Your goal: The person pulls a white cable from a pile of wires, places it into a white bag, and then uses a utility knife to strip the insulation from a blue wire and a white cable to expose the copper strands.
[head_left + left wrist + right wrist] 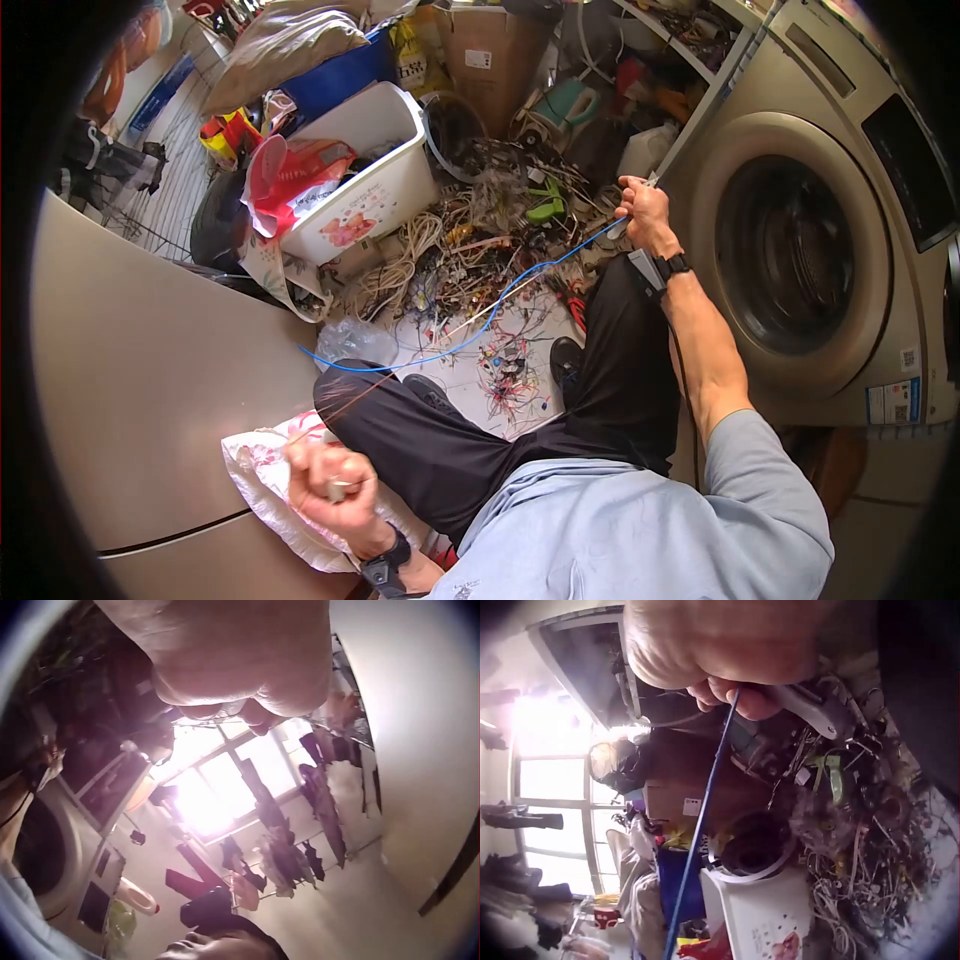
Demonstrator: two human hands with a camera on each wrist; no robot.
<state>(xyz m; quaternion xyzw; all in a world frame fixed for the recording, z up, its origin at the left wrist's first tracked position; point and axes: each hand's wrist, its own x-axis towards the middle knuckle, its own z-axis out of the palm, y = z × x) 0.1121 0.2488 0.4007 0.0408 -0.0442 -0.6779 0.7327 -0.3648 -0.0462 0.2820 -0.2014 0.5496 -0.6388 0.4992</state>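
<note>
The right hand (648, 213) is curling its fingers (727, 690) round a blue wire (470, 335) together with a grey-handled tool (814, 712), both pinched tight just under the knuckles. From those fingers the wire is running down and away in a long sag, crossing over the person's dark trouser leg (420, 440) and ending near the floor by the grey cabinet (150, 380). The left hand (330, 485) is closing in a loose fist on the stripped, coppery end (340, 405) of a thin strand, which is leading up from the fingertips toward the blue wire; in the left wrist view only the knuckles are showing, so the grip there cannot be made out.

Just beyond the right fingers a tangled heap of cables (480, 240) is covering the floor, lying between the hand and a white plastic bin (370, 185) stuffed with red bags. A cardboard box (490, 55) is standing behind the heap. Beside the right forearm a washing machine (800, 250) is facing the person. Under the left hand a flowered pillow (265, 480) is lying against the cabinet.
</note>
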